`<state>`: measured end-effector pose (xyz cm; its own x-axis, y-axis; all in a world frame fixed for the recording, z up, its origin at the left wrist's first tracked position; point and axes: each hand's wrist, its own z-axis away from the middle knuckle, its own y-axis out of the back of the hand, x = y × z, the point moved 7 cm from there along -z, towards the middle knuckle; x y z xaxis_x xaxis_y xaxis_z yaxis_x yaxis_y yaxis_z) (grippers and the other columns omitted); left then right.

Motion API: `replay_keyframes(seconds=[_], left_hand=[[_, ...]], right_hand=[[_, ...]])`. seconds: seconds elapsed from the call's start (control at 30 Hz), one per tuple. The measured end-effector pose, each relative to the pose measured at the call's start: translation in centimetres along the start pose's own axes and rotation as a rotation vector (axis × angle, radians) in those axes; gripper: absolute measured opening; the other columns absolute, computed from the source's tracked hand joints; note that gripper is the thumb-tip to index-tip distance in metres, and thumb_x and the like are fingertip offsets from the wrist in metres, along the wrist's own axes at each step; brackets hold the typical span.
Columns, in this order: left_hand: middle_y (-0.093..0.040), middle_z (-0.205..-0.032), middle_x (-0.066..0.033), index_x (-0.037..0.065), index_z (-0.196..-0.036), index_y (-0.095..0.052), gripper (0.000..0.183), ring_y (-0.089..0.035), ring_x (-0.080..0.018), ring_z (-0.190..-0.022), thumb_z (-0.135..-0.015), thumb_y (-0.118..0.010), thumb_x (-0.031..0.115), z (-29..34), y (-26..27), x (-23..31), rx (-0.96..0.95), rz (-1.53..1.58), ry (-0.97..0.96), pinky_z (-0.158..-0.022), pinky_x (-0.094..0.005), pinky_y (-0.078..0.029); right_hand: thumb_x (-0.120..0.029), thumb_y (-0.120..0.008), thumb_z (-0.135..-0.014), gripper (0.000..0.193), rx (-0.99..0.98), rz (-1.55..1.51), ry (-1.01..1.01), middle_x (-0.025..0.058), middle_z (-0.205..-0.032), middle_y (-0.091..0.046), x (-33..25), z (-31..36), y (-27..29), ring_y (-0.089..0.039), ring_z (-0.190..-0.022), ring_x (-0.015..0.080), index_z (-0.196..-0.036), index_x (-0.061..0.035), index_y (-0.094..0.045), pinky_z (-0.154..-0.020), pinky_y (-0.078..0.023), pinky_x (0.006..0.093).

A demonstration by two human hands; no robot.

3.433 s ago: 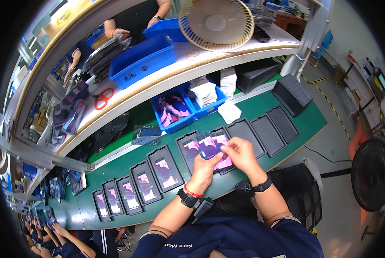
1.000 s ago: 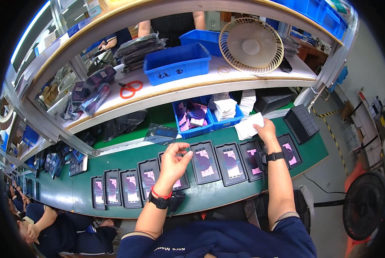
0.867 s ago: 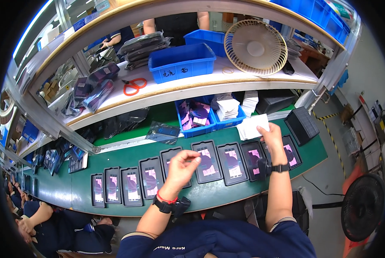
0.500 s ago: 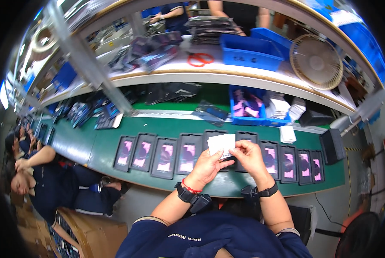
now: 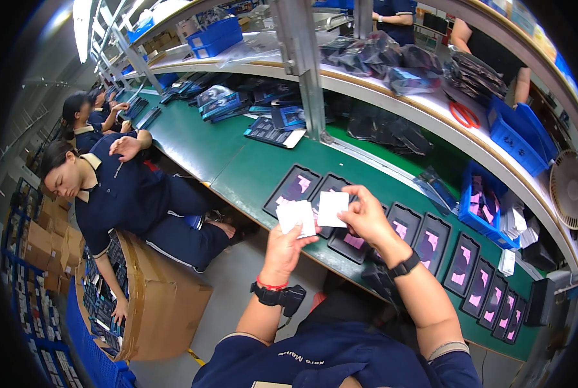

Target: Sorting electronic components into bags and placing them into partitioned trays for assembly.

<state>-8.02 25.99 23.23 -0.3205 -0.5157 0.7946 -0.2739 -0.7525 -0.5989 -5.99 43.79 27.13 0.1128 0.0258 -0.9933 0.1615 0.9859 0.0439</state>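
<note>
A few white cards (image 5: 295, 217) lie stacked in my left hand (image 5: 284, 252), pressed under the thumb. Between thumb and fingers, my right hand (image 5: 365, 216) pinches a single white card (image 5: 331, 208) just right of that stack. Both hands hover over the left end of a row of shallow black trays. The leftmost black tray (image 5: 280, 201) is just beyond the cards, and a pink and dark sheet (image 5: 302, 186) shows inside it. Another black tray (image 5: 468, 248) farther right holds similar pieces. My hands partly hide the trays between.
A green table (image 5: 237, 158) carries dark flat packages (image 5: 273, 132). At right stand a blue bin (image 5: 464, 207) with pink pieces and several white card stacks (image 5: 514, 223). A metal post (image 5: 305, 77) supports the shelf. At left, a co-worker (image 5: 130, 178) reaches into a cardboard box (image 5: 169, 304).
My view has swung left, so the trays now sit farther right. My hands have moved to the row's left end. One card in my right hand is now apart from the stack.
</note>
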Motion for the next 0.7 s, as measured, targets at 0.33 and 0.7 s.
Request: replay_keyframes(seconds=[0.33,0.7], left_hand=[[-0.064,-0.098,-0.0105,-0.002,-0.114,-0.054,0.030,-0.064,-0.0186,-0.081,-0.085,-0.061,0.002,-0.8,5.1,0.9,0.170,-0.128,-0.134,-0.064,-0.0284,-0.054],[-0.063,-0.099,-0.0166,-0.007,-0.114,-0.052,0.030,-0.065,-0.0223,-0.083,-0.093,-0.053,0.015,-1.6,4.5,0.3,0.187,-0.118,-0.093,-0.067,-0.0311,-0.054]], right_hand=[[-0.020,-0.074,-0.074,0.036,0.212,0.506,0.340,0.0063,-0.064,-0.061,-0.6,-4.5,-5.2,-0.058,-0.057,0.0141,-0.099,-0.0009,-0.057,-0.054,-0.046,0.0289],[-0.023,-0.074,-0.072,0.029,0.108,0.667,-0.014,0.0161,-0.069,-0.065,1.9,-5.0,-0.3,-0.061,-0.057,0.0254,-0.074,0.0042,-0.063,-0.057,-0.048,0.0347]])
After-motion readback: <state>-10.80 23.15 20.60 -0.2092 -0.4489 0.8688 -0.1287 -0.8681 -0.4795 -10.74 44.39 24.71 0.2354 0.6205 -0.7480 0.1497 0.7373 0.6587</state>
